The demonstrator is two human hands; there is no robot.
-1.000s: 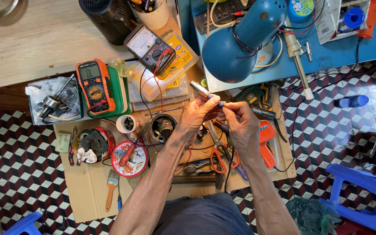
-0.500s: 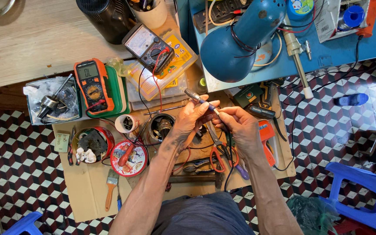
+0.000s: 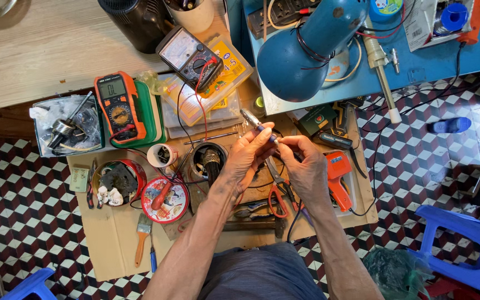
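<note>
A sheet of brown cardboard (image 3: 112,233) covers the checkered tile floor (image 3: 23,211). Taking the round red tin (image 3: 119,179) as landmark: a paintbrush (image 3: 141,240) lies on the cardboard below and right of it, a patterned round lid (image 3: 165,200) just right, and an orange soldering gun (image 3: 339,178) far right.

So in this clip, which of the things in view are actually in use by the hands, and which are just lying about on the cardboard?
In use:
- left hand
- right hand
- slim pen-like tool, gripped by both hands

Lying about:
- orange multimeter
- analogue meter
- orange soldering gun
- red-handled pliers
- paintbrush
- red tin lid
- blue lamp
</note>
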